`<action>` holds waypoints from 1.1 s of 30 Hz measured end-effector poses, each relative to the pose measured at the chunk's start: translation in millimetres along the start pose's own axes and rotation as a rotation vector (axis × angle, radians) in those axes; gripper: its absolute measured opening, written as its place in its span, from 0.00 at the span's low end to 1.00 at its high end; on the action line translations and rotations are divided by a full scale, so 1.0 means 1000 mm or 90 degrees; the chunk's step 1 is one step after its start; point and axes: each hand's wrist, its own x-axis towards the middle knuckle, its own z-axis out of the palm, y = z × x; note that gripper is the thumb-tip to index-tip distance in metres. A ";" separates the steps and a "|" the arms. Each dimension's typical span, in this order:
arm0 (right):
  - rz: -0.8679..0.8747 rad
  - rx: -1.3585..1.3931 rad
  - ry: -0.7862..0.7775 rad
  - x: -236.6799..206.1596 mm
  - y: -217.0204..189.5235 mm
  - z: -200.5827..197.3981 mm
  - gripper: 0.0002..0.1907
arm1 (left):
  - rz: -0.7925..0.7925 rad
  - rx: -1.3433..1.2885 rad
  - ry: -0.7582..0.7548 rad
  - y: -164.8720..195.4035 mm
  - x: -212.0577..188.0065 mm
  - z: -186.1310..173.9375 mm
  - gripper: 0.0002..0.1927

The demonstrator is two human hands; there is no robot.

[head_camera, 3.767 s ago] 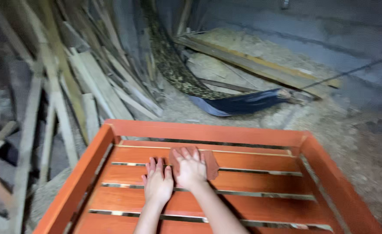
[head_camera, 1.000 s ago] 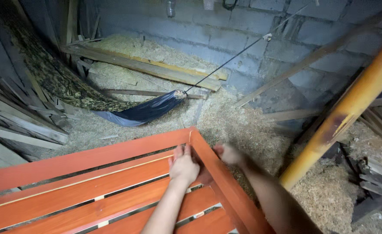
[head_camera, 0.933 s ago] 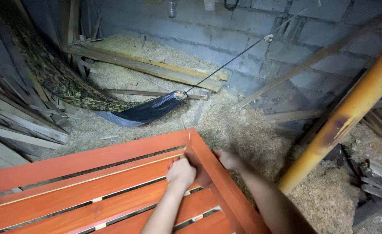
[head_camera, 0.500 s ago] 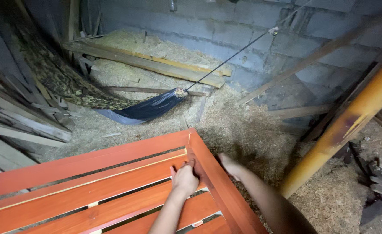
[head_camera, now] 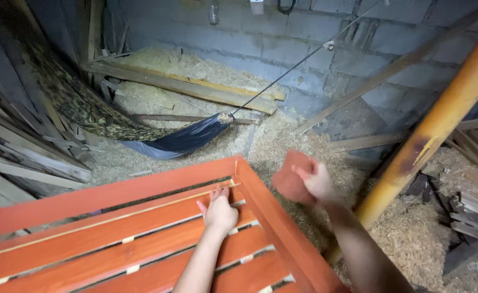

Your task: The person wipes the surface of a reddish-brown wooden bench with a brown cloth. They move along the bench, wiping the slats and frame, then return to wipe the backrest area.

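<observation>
Now the right hand (head_camera: 317, 182) has come up off the wood: half a second ago it lay low against the outer face of the orange-red slatted frame (head_camera: 141, 239), and here it hangs in the air just beyond the frame's right rail (head_camera: 282, 228), its fingers pinching a reddish-brown sheet of sandpaper (head_camera: 293, 176) that shows blurred, as if mid-swing. So the abrasive sheet is off the frame entirely, held clear of it over the sawdust. To my reading that marks a break in the rubbing along this corner, the sheet lifted rather than pressed.

The left hand (head_camera: 220, 211) has stayed inside the frame, close to its far right corner, palm down on a slat with the fingers laid flat and close together, gripping nothing; it looks to be steadying the piece.

Beyond the frame's far rail, sawdust (head_camera: 282, 146) covers the floor. A dark blue hammock (head_camera: 182, 138) sags there on a taut rope. To the frame's left leans a stack of rough planks (head_camera: 16, 146); to its right slants a yellow-orange pole (head_camera: 439, 119). Furthest off stands the grey block wall (head_camera: 304, 38).
</observation>
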 end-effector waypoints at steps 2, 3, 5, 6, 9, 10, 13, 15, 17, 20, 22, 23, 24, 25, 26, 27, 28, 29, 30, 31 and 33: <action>-0.120 0.012 -0.033 -0.019 -0.025 0.003 0.25 | 0.006 -0.005 0.002 0.001 -0.018 -0.013 0.40; -0.178 0.018 -0.048 -0.031 -0.035 0.003 0.23 | 0.009 -0.007 0.002 0.001 -0.030 -0.020 0.41; -0.192 0.055 -0.042 -0.062 -0.054 0.007 0.21 | 0.020 -0.035 0.004 -0.003 -0.055 -0.031 0.41; -0.198 0.074 -0.039 -0.078 -0.063 0.012 0.20 | 0.024 -0.049 0.005 -0.005 -0.069 -0.037 0.41; -0.140 0.049 -0.007 -0.126 -0.077 0.032 0.20 | 0.056 -0.070 0.057 -0.018 -0.113 -0.054 0.38; -0.138 0.066 -0.034 -0.144 -0.078 0.039 0.19 | 0.056 -0.078 0.067 -0.023 -0.127 -0.060 0.37; -0.121 0.105 -0.107 -0.203 -0.069 0.055 0.17 | 0.044 -0.106 0.082 -0.048 -0.179 -0.071 0.36; -0.122 0.122 -0.143 -0.239 -0.061 0.067 0.17 | 0.039 -0.129 0.091 -0.068 -0.211 -0.076 0.35; -0.085 0.140 -0.158 -0.276 -0.050 0.075 0.18 | 0.069 -0.158 0.110 -0.086 -0.247 -0.074 0.33; -0.041 0.189 -0.203 -0.326 -0.030 0.084 0.21 | 0.101 -0.234 0.131 -0.110 -0.299 -0.068 0.32; -0.006 0.229 -0.215 -0.360 -0.012 0.093 0.25 | 0.098 -0.302 0.128 -0.125 -0.331 -0.067 0.32; 0.011 0.249 -0.211 -0.375 -0.002 0.098 0.27 | 0.089 -0.340 0.124 -0.130 -0.346 -0.066 0.32; 0.028 0.268 -0.206 -0.389 0.005 0.104 0.30 | 0.081 -0.378 0.120 -0.136 -0.359 -0.069 0.32; 0.035 0.268 -0.200 -0.401 0.015 0.111 0.32 | 0.065 -0.420 0.134 -0.142 -0.369 -0.070 0.33; 0.045 0.267 -0.192 -0.414 0.024 0.118 0.34 | 0.047 -0.463 0.147 -0.147 -0.378 -0.069 0.33; 0.054 0.264 -0.183 -0.426 0.032 0.123 0.36 | 0.031 -0.507 0.160 -0.151 -0.387 -0.069 0.33; 0.068 0.258 -0.197 -0.436 0.038 0.128 0.37 | 0.017 -0.564 0.175 -0.155 -0.393 -0.070 0.33; 0.084 0.251 -0.209 -0.447 0.043 0.133 0.37 | 0.002 -0.620 0.190 -0.159 -0.397 -0.074 0.33; 0.102 0.245 -0.221 -0.457 0.047 0.138 0.38 | -0.015 -0.676 0.203 -0.163 -0.404 -0.076 0.33; 0.123 0.272 -0.260 -0.467 0.050 0.141 0.36 | -0.035 -0.701 0.180 -0.167 -0.411 -0.075 0.33; 0.155 0.329 -0.337 -0.482 0.050 0.145 0.34 | -0.067 -0.750 0.134 -0.174 -0.422 -0.077 0.32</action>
